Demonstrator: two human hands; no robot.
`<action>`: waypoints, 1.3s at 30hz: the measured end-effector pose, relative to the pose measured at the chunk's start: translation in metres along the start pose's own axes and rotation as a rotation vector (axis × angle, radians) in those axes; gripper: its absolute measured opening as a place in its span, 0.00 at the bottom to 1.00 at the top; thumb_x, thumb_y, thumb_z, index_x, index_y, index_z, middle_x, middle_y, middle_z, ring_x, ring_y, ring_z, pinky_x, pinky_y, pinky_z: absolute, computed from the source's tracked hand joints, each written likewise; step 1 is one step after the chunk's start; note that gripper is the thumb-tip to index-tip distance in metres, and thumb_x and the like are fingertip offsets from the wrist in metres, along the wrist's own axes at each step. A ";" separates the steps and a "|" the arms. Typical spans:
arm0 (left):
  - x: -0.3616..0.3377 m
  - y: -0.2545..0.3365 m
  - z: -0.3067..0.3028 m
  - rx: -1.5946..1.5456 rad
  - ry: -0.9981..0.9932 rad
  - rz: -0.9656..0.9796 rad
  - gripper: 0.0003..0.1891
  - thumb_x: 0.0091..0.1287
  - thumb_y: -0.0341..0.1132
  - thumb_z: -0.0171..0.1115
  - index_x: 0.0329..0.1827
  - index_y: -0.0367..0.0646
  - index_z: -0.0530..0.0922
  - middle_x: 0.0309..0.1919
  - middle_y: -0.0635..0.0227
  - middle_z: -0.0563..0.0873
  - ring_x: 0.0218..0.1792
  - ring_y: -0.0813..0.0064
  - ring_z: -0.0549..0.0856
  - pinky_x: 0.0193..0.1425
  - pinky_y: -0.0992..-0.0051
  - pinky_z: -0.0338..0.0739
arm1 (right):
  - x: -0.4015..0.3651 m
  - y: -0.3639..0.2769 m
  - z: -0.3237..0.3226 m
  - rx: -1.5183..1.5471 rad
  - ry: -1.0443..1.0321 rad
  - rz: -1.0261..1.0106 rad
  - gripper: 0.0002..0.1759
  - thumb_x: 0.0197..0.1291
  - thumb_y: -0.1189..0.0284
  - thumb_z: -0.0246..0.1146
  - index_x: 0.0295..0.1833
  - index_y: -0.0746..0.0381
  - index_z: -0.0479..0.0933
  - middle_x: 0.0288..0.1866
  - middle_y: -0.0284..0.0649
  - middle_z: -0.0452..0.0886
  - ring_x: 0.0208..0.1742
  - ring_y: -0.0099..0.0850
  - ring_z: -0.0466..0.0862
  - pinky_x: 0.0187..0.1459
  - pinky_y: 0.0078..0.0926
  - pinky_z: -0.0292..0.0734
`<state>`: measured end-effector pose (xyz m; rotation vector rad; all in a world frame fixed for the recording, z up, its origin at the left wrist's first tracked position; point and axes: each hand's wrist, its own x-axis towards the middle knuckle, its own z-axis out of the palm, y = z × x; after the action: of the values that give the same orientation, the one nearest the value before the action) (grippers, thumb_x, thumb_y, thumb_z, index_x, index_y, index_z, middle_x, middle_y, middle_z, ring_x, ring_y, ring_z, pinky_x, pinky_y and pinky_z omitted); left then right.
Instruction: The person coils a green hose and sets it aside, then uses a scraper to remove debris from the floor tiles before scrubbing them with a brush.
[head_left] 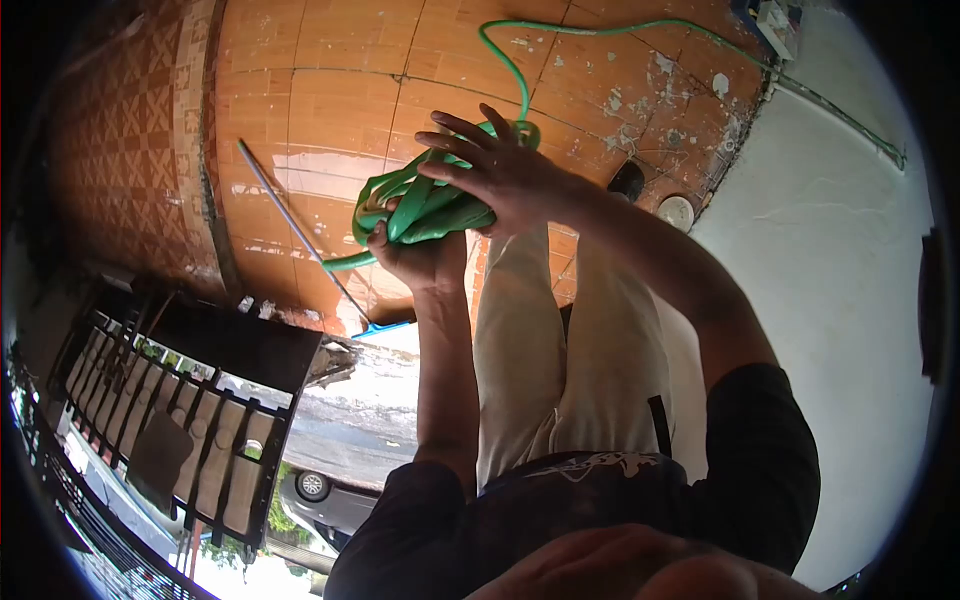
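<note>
A bundle of green hose (430,210), looped several times and flattened in places, is held up in front of my legs. My left hand (425,258) supports it from below, palm up, with the thumb on the near loops and the other fingers mostly hidden. Over the bundle's right side reaches my right hand (505,175), its fingers stretched out and spread; the palm seems to rest against the loops, though the contact is hidden. One hose length leaves the bundle at the lower left, and another trails from its top across the floor.
A long-handled squeegee (290,215) with a blue head lies on the wet orange tiles (340,110). The hose runs to the white wall (820,250) at right. A round pale lid or dish (676,212) sits near my foot. Behind left stand a gate (190,420) and a parked car (335,505).
</note>
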<state>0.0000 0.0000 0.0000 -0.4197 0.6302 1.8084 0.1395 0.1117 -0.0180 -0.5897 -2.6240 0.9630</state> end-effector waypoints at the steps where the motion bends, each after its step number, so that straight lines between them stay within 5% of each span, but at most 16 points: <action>1: 0.002 -0.003 0.001 -0.033 -0.020 -0.005 0.14 0.55 0.42 0.70 0.43 0.50 0.83 0.50 0.66 0.86 0.61 0.63 0.80 0.77 0.56 0.64 | 0.001 0.005 -0.006 0.047 -0.040 -0.006 0.54 0.36 0.64 0.80 0.73 0.51 0.63 0.72 0.45 0.69 0.78 0.46 0.64 0.69 0.69 0.61; 3: -0.012 -0.001 -0.001 -0.067 0.084 -0.021 0.13 0.56 0.42 0.70 0.41 0.48 0.85 0.47 0.70 0.88 0.57 0.65 0.82 0.75 0.58 0.66 | -0.002 -0.001 -0.004 0.139 -0.104 0.001 0.53 0.34 0.65 0.81 0.71 0.54 0.65 0.67 0.45 0.74 0.75 0.41 0.69 0.69 0.63 0.64; 6: -0.003 -0.013 -0.009 -0.065 0.098 0.001 0.12 0.59 0.44 0.69 0.44 0.52 0.84 0.44 0.77 0.88 0.54 0.70 0.84 0.71 0.59 0.70 | -0.006 0.009 -0.005 0.249 -0.181 0.021 0.44 0.36 0.70 0.77 0.65 0.60 0.70 0.48 0.41 0.82 0.44 0.46 0.86 0.43 0.42 0.81; 13: -0.036 -0.026 0.003 0.010 0.226 -0.204 0.27 0.65 0.58 0.59 0.57 0.47 0.81 0.50 0.65 0.87 0.58 0.63 0.82 0.73 0.56 0.66 | -0.010 0.016 -0.014 0.219 -0.522 0.129 0.37 0.42 0.73 0.70 0.64 0.57 0.72 0.45 0.43 0.84 0.47 0.45 0.86 0.45 0.46 0.80; 15: -0.062 -0.005 0.003 0.236 0.267 -0.678 0.42 0.68 0.68 0.48 0.65 0.35 0.74 0.56 0.58 0.84 0.60 0.61 0.81 0.71 0.57 0.68 | -0.007 0.022 -0.018 0.196 -0.486 0.065 0.34 0.42 0.73 0.71 0.61 0.58 0.74 0.43 0.43 0.84 0.45 0.46 0.86 0.43 0.46 0.80; 17: -0.089 0.039 0.002 0.871 -0.046 -0.885 0.37 0.65 0.60 0.61 0.65 0.36 0.76 0.50 0.60 0.88 0.51 0.65 0.86 0.59 0.63 0.78 | 0.002 0.033 -0.027 0.168 -0.448 0.014 0.31 0.42 0.73 0.72 0.58 0.59 0.76 0.42 0.44 0.85 0.42 0.47 0.86 0.42 0.45 0.80; 19: -0.084 0.077 0.031 1.415 -0.310 -0.779 0.33 0.60 0.47 0.73 0.63 0.35 0.77 0.48 0.57 0.89 0.48 0.65 0.88 0.53 0.66 0.81 | 0.024 0.033 -0.039 0.111 -0.682 -0.096 0.30 0.42 0.72 0.71 0.56 0.60 0.76 0.43 0.44 0.85 0.42 0.48 0.85 0.44 0.46 0.80; 21: -0.057 0.093 0.047 1.730 -0.380 -0.162 0.37 0.52 0.32 0.80 0.66 0.35 0.74 0.56 0.58 0.86 0.56 0.67 0.84 0.61 0.66 0.78 | 0.047 0.024 -0.052 0.127 -0.662 -0.165 0.25 0.44 0.73 0.69 0.53 0.60 0.77 0.40 0.44 0.85 0.43 0.47 0.85 0.47 0.46 0.80; 23: -0.005 0.077 0.040 1.650 -0.520 0.032 0.45 0.48 0.33 0.82 0.71 0.37 0.68 0.63 0.59 0.80 0.63 0.69 0.79 0.67 0.67 0.73 | 0.075 0.002 -0.056 -0.038 -0.947 -0.253 0.20 0.44 0.73 0.68 0.47 0.60 0.80 0.38 0.45 0.85 0.44 0.46 0.85 0.47 0.45 0.81; 25: 0.020 0.057 -0.017 1.123 -0.545 -0.527 0.51 0.47 0.33 0.82 0.75 0.38 0.62 0.68 0.60 0.75 0.69 0.67 0.74 0.71 0.67 0.70 | 0.094 -0.024 -0.064 -0.141 -1.022 -0.318 0.16 0.43 0.70 0.69 0.41 0.62 0.84 0.38 0.44 0.86 0.43 0.44 0.86 0.45 0.43 0.82; 28: 0.033 0.034 -0.055 0.500 -0.415 -0.723 0.46 0.52 0.35 0.77 0.74 0.37 0.63 0.66 0.57 0.77 0.66 0.59 0.79 0.70 0.60 0.74 | 0.096 -0.035 -0.067 -0.244 -1.165 -0.265 0.16 0.42 0.70 0.69 0.40 0.62 0.85 0.39 0.44 0.87 0.41 0.42 0.86 0.43 0.41 0.82; 31: 0.026 0.012 -0.075 0.381 -0.335 -0.677 0.44 0.54 0.36 0.76 0.74 0.37 0.64 0.66 0.56 0.77 0.66 0.58 0.79 0.71 0.59 0.75 | 0.081 -0.033 -0.065 -0.260 -0.902 -0.371 0.13 0.42 0.67 0.71 0.35 0.60 0.87 0.48 0.40 0.88 0.48 0.38 0.86 0.52 0.46 0.81; 33: 0.028 0.002 -0.076 0.297 -0.244 -0.615 0.42 0.55 0.36 0.75 0.73 0.37 0.65 0.66 0.56 0.77 0.66 0.58 0.78 0.71 0.58 0.74 | 0.073 -0.035 -0.055 -0.498 -0.740 -0.290 0.30 0.43 0.61 0.73 0.57 0.53 0.80 0.64 0.37 0.77 0.64 0.37 0.76 0.66 0.60 0.66; 35: 0.037 -0.007 -0.069 0.334 -0.218 -0.518 0.42 0.57 0.49 0.72 0.72 0.39 0.67 0.65 0.56 0.77 0.66 0.55 0.78 0.72 0.53 0.73 | 0.065 -0.030 -0.046 -0.604 -0.653 -0.249 0.39 0.44 0.59 0.73 0.67 0.50 0.76 0.72 0.35 0.71 0.72 0.37 0.71 0.72 0.68 0.58; 37: 0.045 -0.023 -0.051 0.363 -0.184 -0.424 0.41 0.59 0.51 0.69 0.73 0.40 0.67 0.66 0.57 0.77 0.66 0.55 0.77 0.72 0.53 0.72 | 0.057 -0.018 -0.053 -0.437 0.125 0.136 0.50 0.45 0.60 0.73 0.77 0.46 0.62 0.70 0.39 0.71 0.74 0.37 0.67 0.69 0.66 0.63; 39: 0.051 -0.042 -0.039 0.293 -0.090 -0.222 0.38 0.60 0.51 0.67 0.71 0.41 0.69 0.64 0.59 0.78 0.64 0.58 0.78 0.70 0.54 0.73 | 0.040 -0.011 -0.064 -0.333 0.066 0.259 0.50 0.46 0.58 0.74 0.77 0.48 0.63 0.65 0.43 0.74 0.71 0.40 0.71 0.63 0.63 0.68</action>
<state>0.0224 0.0253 -0.0686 -0.2008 0.7424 1.4883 0.1267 0.1579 0.0410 -1.0416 -2.7113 0.5572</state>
